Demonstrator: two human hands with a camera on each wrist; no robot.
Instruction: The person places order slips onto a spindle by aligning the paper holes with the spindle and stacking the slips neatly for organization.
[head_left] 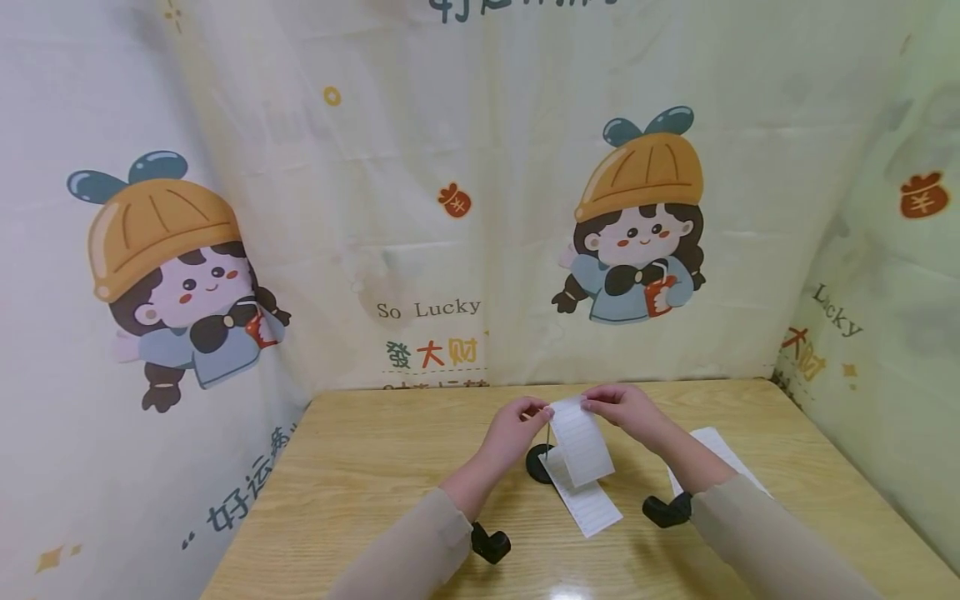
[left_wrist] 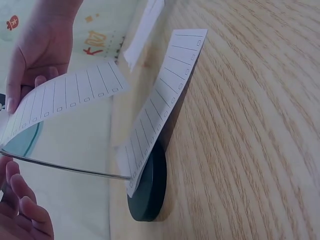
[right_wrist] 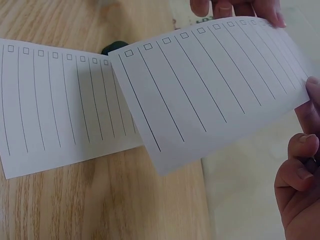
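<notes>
Base (head_left: 536, 467): black, round, flat on the wood-grain table (head_left: 360, 483).
Rod (left_wrist: 65, 166): thin, metal, stands upright out of base.
Upper sheet (head_left: 585, 443): white, ruled lines, small box at 1 end of each; held aloft, above and right of base, bending down toward its free end.
Left hand (head_left: 520, 427): above base, at rod tip; pinches upper sheet by its left corner.
Right hand (head_left: 624, 410): above base and to its right; thumb and fingers pinch upper sheet's other top corner.
Contact: upper sheet's edge meets rod tip, above base; pierced or not, cannot tell.
Lower sheet (head_left: 595, 510): same print; 1 end over base, where rod meets it; other end runs out to near right of base.
Loose paper (head_left: 716, 448): white, on table well right of base, partly hidden by right arm (head_left: 693, 458).
Curtain (head_left: 337, 208): behind base; 2 cartoon figures in yellow caps printed on it.
</notes>
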